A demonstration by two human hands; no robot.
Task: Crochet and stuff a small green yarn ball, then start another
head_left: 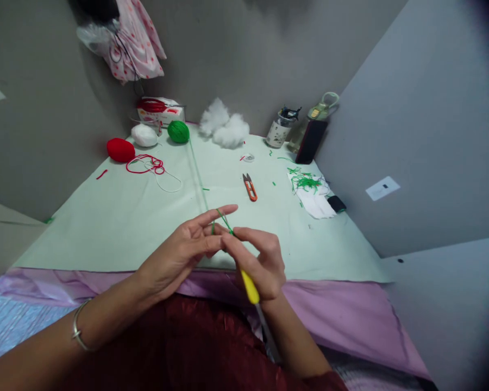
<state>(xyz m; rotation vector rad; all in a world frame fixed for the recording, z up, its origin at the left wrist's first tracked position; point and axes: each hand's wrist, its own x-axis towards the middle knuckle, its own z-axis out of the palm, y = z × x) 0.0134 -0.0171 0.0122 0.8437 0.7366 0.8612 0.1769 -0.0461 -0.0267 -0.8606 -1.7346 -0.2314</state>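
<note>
Green yarn (225,220) loops over the stretched index finger of my left hand (195,239), whose thumb and other fingers pinch close to my right fingertips. A strand runs from there back to the green yarn ball (178,132). My right hand (261,260) is closed around a crochet hook with a yellow handle (250,287); its tip meets the yarn between both hands. Any small piece of work at the fingertips is mostly hidden. Orange thread snips (250,188) lie on the table beyond my hands.
At the back left sit a red yarn ball (120,150), a white yarn ball (144,135) and a tissue box (171,112). White stuffing (224,126) lies at the back. To the right are a pen cup (279,132), a propped phone (311,142) and green yarn scraps (307,182) on paper.
</note>
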